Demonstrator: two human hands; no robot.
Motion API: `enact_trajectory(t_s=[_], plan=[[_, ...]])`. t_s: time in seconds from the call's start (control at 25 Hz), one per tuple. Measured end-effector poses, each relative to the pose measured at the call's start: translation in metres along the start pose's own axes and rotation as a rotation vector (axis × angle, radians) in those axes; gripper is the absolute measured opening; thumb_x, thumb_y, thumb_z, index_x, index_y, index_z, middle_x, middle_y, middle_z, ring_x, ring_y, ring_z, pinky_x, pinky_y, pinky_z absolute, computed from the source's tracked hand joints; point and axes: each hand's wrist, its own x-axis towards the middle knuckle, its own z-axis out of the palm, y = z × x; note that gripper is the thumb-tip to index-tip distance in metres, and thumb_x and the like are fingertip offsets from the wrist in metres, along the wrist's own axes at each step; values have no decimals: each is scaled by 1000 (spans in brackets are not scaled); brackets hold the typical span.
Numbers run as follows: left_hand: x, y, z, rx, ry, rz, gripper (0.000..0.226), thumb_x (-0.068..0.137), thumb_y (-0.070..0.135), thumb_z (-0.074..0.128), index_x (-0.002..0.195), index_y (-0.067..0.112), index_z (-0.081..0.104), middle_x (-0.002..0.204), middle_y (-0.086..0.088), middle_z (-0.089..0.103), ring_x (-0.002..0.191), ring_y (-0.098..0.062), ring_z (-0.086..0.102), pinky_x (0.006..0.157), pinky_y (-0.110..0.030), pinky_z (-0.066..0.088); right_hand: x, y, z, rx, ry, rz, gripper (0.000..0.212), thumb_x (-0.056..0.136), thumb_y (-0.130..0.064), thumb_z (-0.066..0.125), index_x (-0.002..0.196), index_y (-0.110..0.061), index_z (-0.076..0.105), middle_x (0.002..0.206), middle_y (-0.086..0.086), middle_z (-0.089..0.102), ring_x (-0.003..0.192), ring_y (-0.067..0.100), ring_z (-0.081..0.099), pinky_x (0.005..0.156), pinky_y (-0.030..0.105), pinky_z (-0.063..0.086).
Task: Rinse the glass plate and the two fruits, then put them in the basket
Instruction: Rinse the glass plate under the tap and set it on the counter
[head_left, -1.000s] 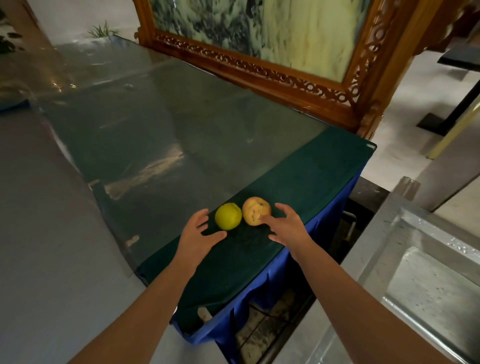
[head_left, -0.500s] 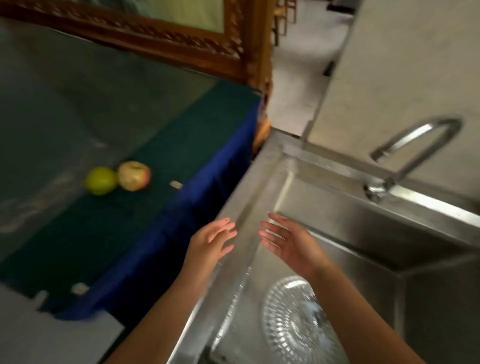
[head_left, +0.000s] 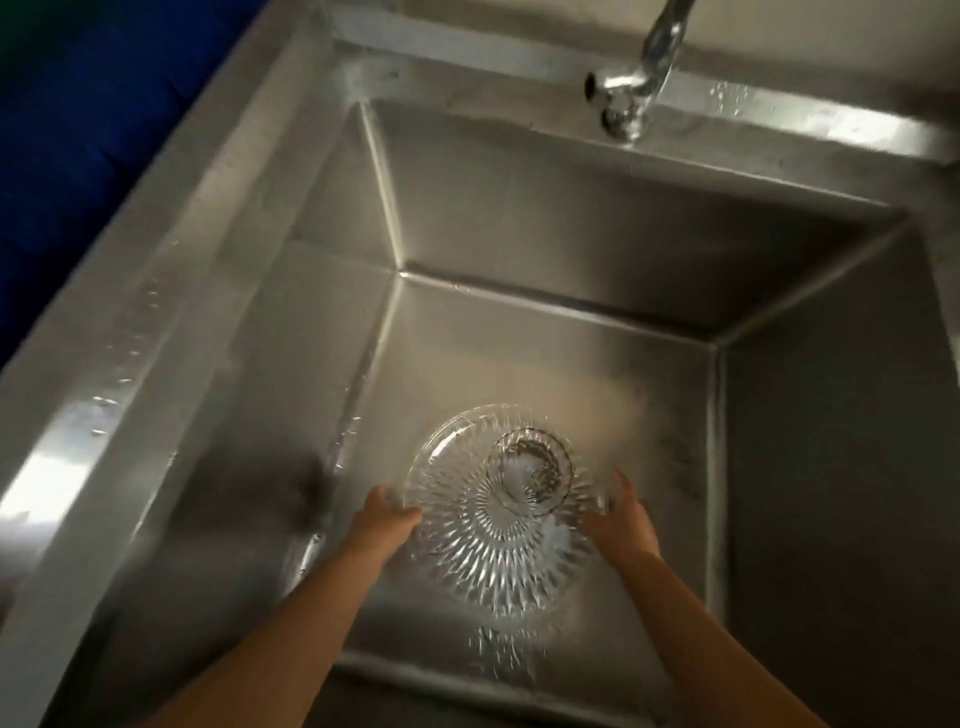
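Left hand (head_left: 382, 519) grips the left rim of the glass plate (head_left: 498, 514); right hand (head_left: 621, 522) grips the right rim, fingers curled over the edge. Both hands are closed on the plate, opposite each other, likely to keep slippery cut glass level and steady. Plate sits low in the steel sink (head_left: 545, 234), over the drain (head_left: 532, 467), which shows through the glass. Tap (head_left: 631, 88) stands at the back rim, well apart; whether water runs cannot be told. Fruits and basket not in view. Judged step: picking the plate up for rinsing.

The tap (head_left: 644, 78) spout runs off the top edge; fingertips blur behind glass plate (head_left: 493, 525)
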Motion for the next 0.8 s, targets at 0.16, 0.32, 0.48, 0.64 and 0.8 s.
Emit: enact_trajectory(t_s=[0.16,0.32,0.48,0.64,0.8], plan=[[19,-12,19,-123,-27,-15,21,83,5,50,102,14,56,87,-16,64,69,-25,58,64,-35,50,14,14,18,95,74,43,39,80,-3,59,118,-10,55,117,17,66,97,31,65,78,24,47],[1,6,4,-290,-24,142,27,86,-1,45,90,23,57,68,-7,60,56,-18,53,54,-28,45,13,-1,-8,246,184,30,21,85,-5,56,105,-9,58,78,7,61,50,16,53,32,13,37],[-30,43,-40,-494,-268,262,28,88,5,54,100,30,51,100,-3,70,91,-23,68,63,-31,56,-2,-44,-62,375,119,-37,33,81,7,51,107,-12,60,71,7,59,49,16,54,42,21,43],[-62,83,-83,-618,-319,395,26,87,10,57,106,26,48,101,-6,75,93,-31,71,66,-36,59,-26,-108,-121,355,136,-152,33,81,-3,54,112,-10,60,88,7,65,75,22,62,64,26,52],[-88,104,-108,-697,-321,440,31,82,12,61,107,26,47,100,-6,75,92,-31,71,68,-39,59,-51,-202,-167,816,-62,-250,42,92,-10,45,134,-4,43,134,27,51,121,37,53,107,46,40]])
